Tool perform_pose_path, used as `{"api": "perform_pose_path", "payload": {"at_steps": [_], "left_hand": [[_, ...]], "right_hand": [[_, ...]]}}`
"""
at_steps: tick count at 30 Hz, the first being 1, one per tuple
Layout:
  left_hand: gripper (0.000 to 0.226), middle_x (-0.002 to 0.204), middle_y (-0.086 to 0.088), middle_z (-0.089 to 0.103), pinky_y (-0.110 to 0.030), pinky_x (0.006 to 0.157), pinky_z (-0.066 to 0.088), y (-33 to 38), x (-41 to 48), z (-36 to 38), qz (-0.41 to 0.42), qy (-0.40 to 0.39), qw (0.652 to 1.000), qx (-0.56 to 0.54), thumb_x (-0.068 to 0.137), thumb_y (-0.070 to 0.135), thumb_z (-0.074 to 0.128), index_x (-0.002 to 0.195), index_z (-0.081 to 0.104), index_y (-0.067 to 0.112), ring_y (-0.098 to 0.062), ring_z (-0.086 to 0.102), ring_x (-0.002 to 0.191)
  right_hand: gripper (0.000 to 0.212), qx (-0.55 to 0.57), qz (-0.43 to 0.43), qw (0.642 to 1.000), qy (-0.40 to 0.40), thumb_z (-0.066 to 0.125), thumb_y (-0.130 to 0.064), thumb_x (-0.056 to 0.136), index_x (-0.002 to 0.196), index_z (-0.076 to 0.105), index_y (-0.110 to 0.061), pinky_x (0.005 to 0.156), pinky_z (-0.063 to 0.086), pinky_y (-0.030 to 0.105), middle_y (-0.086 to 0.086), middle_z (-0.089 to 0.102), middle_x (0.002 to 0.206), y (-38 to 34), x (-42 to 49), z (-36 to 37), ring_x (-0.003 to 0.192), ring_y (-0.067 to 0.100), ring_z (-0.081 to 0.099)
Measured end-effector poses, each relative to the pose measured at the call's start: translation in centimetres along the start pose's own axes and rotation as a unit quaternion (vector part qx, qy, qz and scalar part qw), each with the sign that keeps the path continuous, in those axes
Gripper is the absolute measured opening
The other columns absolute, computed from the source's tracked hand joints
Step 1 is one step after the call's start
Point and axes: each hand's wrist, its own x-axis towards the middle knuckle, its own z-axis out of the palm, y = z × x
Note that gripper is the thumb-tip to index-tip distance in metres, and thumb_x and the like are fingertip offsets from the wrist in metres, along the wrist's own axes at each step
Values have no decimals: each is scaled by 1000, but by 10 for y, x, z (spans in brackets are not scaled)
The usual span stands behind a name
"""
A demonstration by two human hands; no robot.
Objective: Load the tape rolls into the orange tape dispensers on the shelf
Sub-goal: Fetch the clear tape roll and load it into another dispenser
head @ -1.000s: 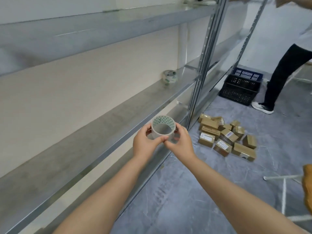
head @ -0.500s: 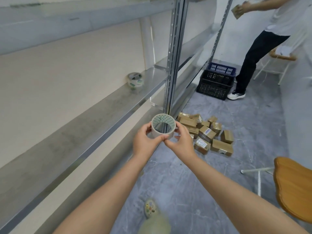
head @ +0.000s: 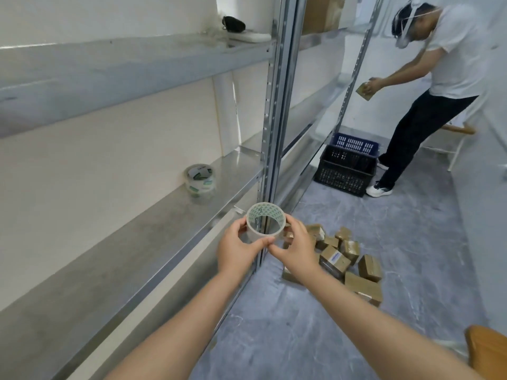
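Observation:
I hold a clear tape roll (head: 265, 218) with a green-printed core in front of me, its open hole facing the camera. My left hand (head: 238, 249) grips its left side and my right hand (head: 295, 249) grips its right side; both thumbs meet under the roll. The roll hovers just off the front edge of the metal shelf (head: 153, 231). Two more clear tape rolls (head: 199, 180) stand stacked on that shelf, farther along by the wall. No orange tape dispenser is in view.
A steel upright (head: 274, 111) stands right behind the held roll. Several small cardboard boxes (head: 345, 259) lie on the grey floor. A black crate (head: 346, 171) with a blue one behind stands farther off, beside another person (head: 428, 86) holding a box. A wooden chair seat (head: 488, 349) shows at bottom right.
The view has swung up and to the right, bringing the other person fully into sight. My hands keep the same grip on the roll.

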Motion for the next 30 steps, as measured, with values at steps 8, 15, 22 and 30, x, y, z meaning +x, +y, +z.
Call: {"api": "perform_pose_path", "payload": {"at_steps": [8, 15, 22, 30], "left_hand": [[55, 108, 19, 66, -18, 90, 46, -7, 82, 19, -12, -16, 1000, -23, 62, 28, 82, 111, 58, 36, 7, 59, 104], [57, 136, -2, 55, -27, 108, 38, -19, 160, 32, -13, 4, 1000, -25, 82, 8, 67, 135, 46, 12, -11, 50, 126], [61, 140, -11, 49, -8, 91, 34, -36, 230, 57, -115, 65, 990, 42, 88, -14, 37, 144, 29, 8, -21, 49, 127], [56, 127, -2, 45, -31, 96, 39, -34, 261, 81, -132, 137, 982, 11, 90, -17, 29, 134, 32, 18, -16, 49, 115]], "right_hand": [[66, 15, 4, 999, -32, 76, -28, 65, 125, 49, -27, 86, 40, 4, -4, 52, 121, 26, 91, 11, 107, -11, 47], [71, 23, -26, 993, -115, 81, -27, 62, 124, 46, -30, 97, 43, 24, -7, 48, 119, 48, 194, 31, 110, 2, 50], [63, -24, -99, 966, -237, 79, -29, 62, 116, 46, -28, 90, 42, 18, -7, 53, 116, 82, 299, 55, 110, 9, 50], [54, -4, -142, 931, -336, 76, -36, 53, 95, 47, -55, 72, 43, 0, -27, 57, 93, 104, 365, 82, 92, -15, 57]]}}
